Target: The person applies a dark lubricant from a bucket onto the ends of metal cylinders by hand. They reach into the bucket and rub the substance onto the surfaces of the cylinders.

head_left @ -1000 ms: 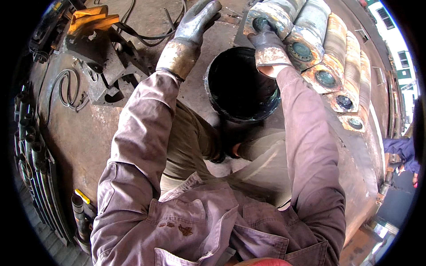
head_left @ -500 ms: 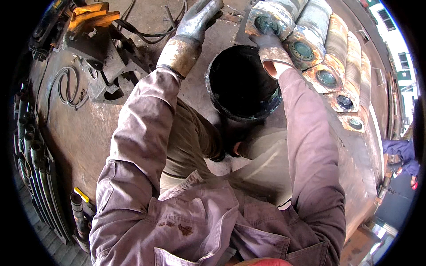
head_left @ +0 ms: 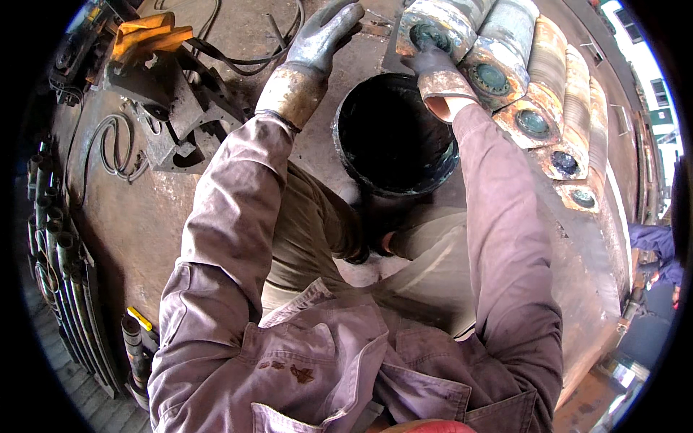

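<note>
Gloved hands (head_left: 310, 54): two, upper centre
Metal cylinders (head_left: 546, 65): five, upper right
Round end openings (head_left: 533, 123): five — one per cylinder
Black bucket (head_left: 393, 192): one
Orange item (head_left: 148, 35): one, upper left
Pipes (head_left: 71, 278): several, left edge — too crowded to count
Person in blue (head_left: 655, 242): one

Over the feed I record a faded mauve work shirt (head_left: 317, 397), heavily creased, with visible stitching and flapped chest pockets; small brown marks sit below the pocket on the left. Left sleeve (head_left: 227, 206) and right sleeve (head_left: 505, 209) are long, same cloth. Left glove (head_left: 312, 54): grey, whitish scuffs, pale cuff stained brown. Right glove (head_left: 438, 76): darker grey, similarly soiled, wide-mouthed cuff. Trousers (head_left: 307, 213): olive-khaki. I cannot make out the footwear clearly.
</note>
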Available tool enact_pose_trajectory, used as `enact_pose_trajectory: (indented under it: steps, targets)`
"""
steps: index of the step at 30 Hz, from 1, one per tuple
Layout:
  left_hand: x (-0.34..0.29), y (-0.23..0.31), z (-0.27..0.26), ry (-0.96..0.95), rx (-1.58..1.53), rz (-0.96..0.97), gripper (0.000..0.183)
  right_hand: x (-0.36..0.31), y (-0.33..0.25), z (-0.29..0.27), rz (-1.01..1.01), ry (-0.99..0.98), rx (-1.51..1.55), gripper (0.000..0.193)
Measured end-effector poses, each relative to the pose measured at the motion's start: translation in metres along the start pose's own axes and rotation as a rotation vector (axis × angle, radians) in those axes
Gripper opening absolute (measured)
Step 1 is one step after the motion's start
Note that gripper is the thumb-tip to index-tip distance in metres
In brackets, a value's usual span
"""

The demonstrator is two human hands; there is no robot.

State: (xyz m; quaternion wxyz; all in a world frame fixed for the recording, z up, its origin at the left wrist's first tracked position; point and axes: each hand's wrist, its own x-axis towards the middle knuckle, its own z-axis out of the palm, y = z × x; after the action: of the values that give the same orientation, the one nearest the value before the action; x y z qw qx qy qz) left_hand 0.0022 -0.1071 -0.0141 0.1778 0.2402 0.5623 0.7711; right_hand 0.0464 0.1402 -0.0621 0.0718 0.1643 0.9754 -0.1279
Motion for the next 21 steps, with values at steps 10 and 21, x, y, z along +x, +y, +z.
enact_pose_trajectory:
  steps: [10, 21]
  targets:
    - [0.009, -0.008, 0.005, -0.028, -0.028, 0.016, 0.074, -0.018, 0.035, 0.003, -0.162, 0.06, 0.02, 0.067]
    - [0.0, -0.004, 0.006, 0.008, 0.026, 0.04, 0.065, -0.125, 0.032, -0.037, -0.118, -0.093, 0.264, 0.066]
